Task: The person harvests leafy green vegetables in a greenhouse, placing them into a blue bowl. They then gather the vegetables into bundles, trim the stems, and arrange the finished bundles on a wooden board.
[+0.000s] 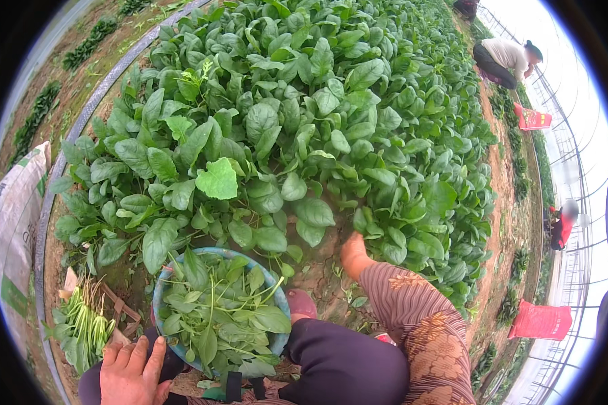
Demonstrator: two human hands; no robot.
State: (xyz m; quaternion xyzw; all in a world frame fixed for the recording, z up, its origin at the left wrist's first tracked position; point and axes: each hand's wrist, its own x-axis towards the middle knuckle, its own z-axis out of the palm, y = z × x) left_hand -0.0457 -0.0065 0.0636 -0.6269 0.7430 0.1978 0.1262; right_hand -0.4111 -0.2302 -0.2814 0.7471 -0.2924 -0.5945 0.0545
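Note:
My left hand (134, 369) rests on my left knee with its fingers spread, holding nothing. Just beyond it stands a blue basin (283, 298) between my legs, heaped with loose picked leaves (218, 314). My right hand (355, 255) reaches low into the near edge of a dense bed of leafy greens, seemingly spinach (329, 101). Leaves cover its fingers, so its grip is hidden. To the left of the basin lies a bundle of greens (83, 319), pale stems and roots pointing up, beside a strip of brown material (119, 306).
A dark hose-like strip (88, 109) borders the bed on the left, with a white woven sack (17, 202) outside it. Red bags (542, 320) stand along the right side. Two people, one crouching in a white top (504, 53), are farther off inside the greenhouse.

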